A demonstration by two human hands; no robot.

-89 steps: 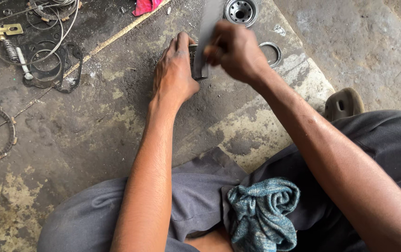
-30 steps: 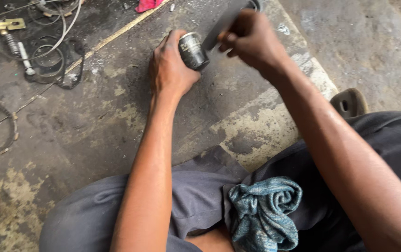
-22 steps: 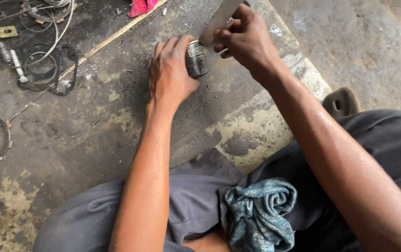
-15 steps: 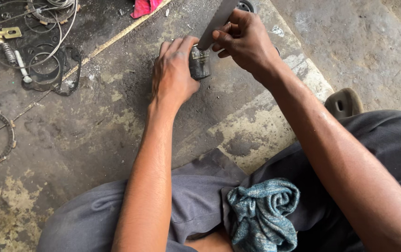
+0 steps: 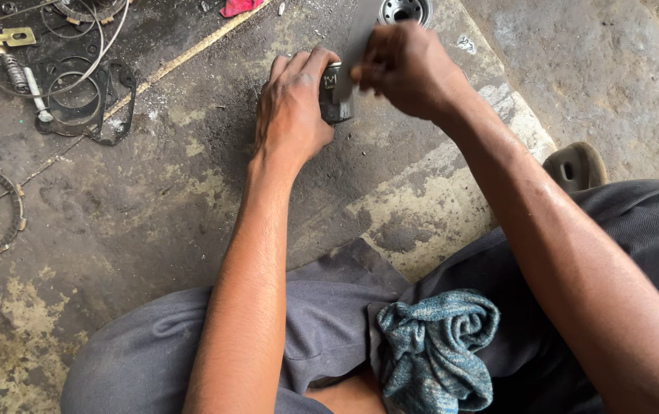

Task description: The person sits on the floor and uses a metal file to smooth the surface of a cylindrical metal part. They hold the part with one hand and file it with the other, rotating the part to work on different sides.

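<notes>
We see a stained concrete floor (image 5: 153, 207) filling the frame, with the person's grey trousers (image 5: 329, 322) across the lower edge and a crumpled blue-green rag (image 5: 433, 349) lying on the lap at lower centre. A sandal (image 5: 575, 165) shows at the right edge, just above the right knee.

We find the left hand (image 5: 293, 111) in the upper centre, palm down, its grip wrapped around a small dark metal cylinder (image 5: 335, 98) that sits on the floor. The right hand (image 5: 410, 69), just right of it, has its grip closed on a flat grey metal file (image 5: 360, 34), which slants up toward the top edge; the file's lower end meets the top of the cylinder.

In the upper left we note a flat black gasket (image 5: 88, 103), thin wire loops (image 5: 76, 46), a toothed ring (image 5: 3, 211) at the left edge, and a bolt with a spring (image 5: 26, 77). A round bearing (image 5: 404, 9) lies at the top edge, beside the file, and a red scrap (image 5: 239, 6) lies left of it.
</notes>
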